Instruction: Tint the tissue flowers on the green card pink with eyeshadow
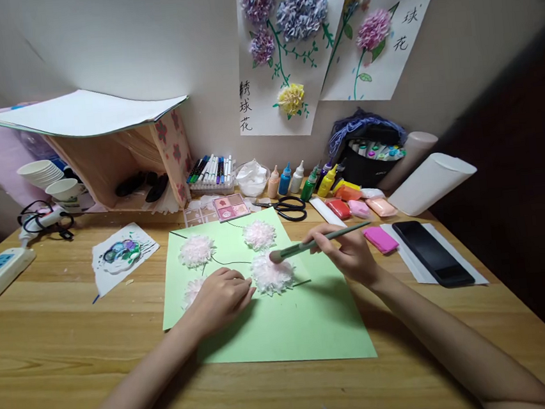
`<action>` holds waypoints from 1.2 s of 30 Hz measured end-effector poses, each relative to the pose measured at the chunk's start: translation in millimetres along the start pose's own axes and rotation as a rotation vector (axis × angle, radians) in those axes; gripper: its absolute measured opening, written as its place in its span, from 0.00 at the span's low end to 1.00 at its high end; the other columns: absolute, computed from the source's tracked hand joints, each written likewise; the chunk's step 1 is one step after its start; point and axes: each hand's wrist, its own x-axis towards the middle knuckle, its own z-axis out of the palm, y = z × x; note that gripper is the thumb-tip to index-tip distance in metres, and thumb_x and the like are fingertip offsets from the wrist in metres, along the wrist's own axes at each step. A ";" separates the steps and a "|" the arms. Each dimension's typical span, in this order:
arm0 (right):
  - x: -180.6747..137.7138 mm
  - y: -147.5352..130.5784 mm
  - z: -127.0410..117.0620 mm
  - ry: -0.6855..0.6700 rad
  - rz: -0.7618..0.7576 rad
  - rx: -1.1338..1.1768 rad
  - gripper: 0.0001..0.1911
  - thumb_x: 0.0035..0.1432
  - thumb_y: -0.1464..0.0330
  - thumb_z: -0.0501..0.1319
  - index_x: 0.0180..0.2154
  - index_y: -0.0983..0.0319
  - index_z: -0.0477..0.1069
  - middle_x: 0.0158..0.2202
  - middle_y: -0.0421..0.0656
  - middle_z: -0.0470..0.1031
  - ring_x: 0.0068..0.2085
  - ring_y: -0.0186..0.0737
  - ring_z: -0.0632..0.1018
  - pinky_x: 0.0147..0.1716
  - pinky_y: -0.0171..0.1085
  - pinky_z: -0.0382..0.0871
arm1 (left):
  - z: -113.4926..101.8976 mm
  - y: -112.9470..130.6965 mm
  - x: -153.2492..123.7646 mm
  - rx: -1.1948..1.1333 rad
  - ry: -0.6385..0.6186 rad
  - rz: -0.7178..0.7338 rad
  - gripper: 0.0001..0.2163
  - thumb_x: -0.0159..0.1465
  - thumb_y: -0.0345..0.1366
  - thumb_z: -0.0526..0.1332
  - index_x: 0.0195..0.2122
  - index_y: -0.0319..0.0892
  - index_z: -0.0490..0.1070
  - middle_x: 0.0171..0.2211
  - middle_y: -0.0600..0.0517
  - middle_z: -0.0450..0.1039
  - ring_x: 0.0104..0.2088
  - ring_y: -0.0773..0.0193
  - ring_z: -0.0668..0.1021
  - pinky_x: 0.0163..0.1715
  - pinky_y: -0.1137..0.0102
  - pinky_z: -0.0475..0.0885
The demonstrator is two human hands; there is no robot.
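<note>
A light green sheet of paper [289, 331] lies on the table with several pale pink ruffled paper flowers on it. My right hand [347, 255] grips a green-handled makeup brush [300, 248]. The brush's soft tip touches the top of the lower right flower [274, 278]. My left hand [224, 299] lies on the sheet just left of that flower, fingers loosely laid down and holding nothing. It partly covers the lower left flower [193, 292]. Two more flowers, the upper left one [196, 251] and the upper right one [258, 234], show in full. Thin dark lines run between them.
Behind the sheet are a pink powder palette [232, 207], black scissors [290, 209] and paint bottles [296, 178]. A phone [431, 253] lies at the right. On the left are a paint-smeared paper [126, 257] and a power strip [2, 275]. An open box [118, 161] stands behind.
</note>
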 end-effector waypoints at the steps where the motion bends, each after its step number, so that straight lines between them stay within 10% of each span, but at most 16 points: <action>1: 2.3 -0.7 -1.0 0.036 0.000 -0.025 0.12 0.64 0.66 0.53 0.32 0.61 0.71 0.27 0.42 0.75 0.26 0.35 0.75 0.27 0.35 0.69 | -0.1 0.0 0.0 0.004 -0.005 0.001 0.13 0.67 0.32 0.49 0.30 0.41 0.72 0.24 0.50 0.74 0.30 0.63 0.76 0.35 0.67 0.68; 36: 2.1 -33.1 -3.1 -0.178 -0.475 -0.182 0.10 0.58 0.76 0.53 0.27 0.61 0.68 0.19 0.39 0.71 0.20 0.30 0.68 0.21 0.31 0.60 | 0.8 -1.3 -0.8 0.026 -0.039 0.009 0.14 0.67 0.33 0.50 0.30 0.39 0.73 0.28 0.49 0.77 0.35 0.61 0.78 0.35 0.64 0.69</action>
